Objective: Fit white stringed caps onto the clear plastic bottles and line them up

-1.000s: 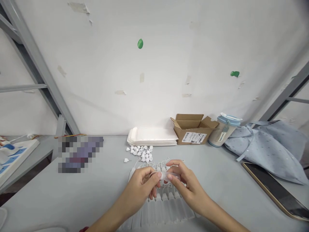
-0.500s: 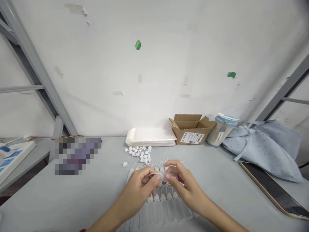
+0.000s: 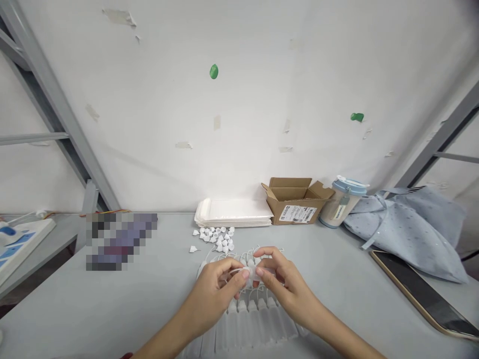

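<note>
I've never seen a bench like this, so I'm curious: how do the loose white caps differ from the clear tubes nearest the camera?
The white caps are short and stubby; the tubes are long. The caps are opaque white, while the tubes are translucent. The caps lie scattered; the tubes lie side by side. Both lie on the gray table.

A stack of flat white padded envelopes [image 3: 235,213] is lying near the white wall [image 3: 149,89]. An open brown cardboard box [image 3: 295,207] is standing just beside it, next to a cream cylindrical tumbler with a blue lid [image 3: 339,207]. On the grey counter [image 3: 344,279], a pale-blue spotted fabric bag [image 3: 407,232] is slumping near a dark-screened, tan-edged phone [image 3: 422,294].
</note>
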The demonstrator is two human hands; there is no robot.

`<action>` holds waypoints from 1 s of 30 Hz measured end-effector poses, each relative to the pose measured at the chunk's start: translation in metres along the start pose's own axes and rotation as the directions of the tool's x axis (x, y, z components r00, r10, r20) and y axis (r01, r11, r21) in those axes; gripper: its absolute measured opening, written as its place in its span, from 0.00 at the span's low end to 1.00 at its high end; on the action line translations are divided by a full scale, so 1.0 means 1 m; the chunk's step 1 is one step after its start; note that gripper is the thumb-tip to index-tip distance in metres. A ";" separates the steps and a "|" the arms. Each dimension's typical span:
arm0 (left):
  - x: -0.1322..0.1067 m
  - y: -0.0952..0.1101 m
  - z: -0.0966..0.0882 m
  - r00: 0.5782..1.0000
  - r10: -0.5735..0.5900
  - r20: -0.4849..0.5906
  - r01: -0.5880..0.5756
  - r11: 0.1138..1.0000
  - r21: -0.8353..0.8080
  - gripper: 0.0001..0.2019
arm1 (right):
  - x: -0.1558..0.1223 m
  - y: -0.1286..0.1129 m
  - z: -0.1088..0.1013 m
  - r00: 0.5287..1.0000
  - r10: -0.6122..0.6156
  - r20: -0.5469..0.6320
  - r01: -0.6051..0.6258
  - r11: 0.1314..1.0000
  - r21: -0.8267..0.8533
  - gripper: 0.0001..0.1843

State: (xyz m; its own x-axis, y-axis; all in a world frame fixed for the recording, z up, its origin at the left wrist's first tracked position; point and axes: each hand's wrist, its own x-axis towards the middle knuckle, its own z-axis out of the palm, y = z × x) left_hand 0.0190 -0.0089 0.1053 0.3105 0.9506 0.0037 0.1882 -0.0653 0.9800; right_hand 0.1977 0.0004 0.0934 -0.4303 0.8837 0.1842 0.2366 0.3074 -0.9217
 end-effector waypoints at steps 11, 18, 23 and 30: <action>-0.003 -0.001 -0.002 0.999 0.050 0.011 -0.051 0.988 0.147 0.09 | 0.001 0.005 0.000 0.997 0.074 0.032 -0.076 0.994 0.083 0.18; -0.001 -0.001 -0.002 0.998 -0.009 0.063 0.007 0.999 0.045 0.13 | 0.001 0.002 0.000 0.996 0.077 0.045 -0.082 0.990 0.118 0.18; 0.002 -0.005 -0.003 0.998 -0.052 0.044 0.054 0.998 -0.038 0.14 | 0.000 0.002 -0.002 0.998 0.063 0.002 -0.063 0.996 0.067 0.24; 0.003 -0.003 -0.005 0.996 -0.076 0.044 0.081 0.987 -0.136 0.12 | 0.003 0.002 -0.003 0.999 0.017 -0.028 -0.019 0.997 -0.074 0.13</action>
State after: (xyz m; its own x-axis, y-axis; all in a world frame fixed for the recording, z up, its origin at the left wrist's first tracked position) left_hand 0.0147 -0.0042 0.1032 0.3356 0.9387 -0.0790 0.0845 0.0535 0.9950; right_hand 0.1998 0.0050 0.0929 -0.4021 0.8982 0.1779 0.3088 0.3160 -0.8971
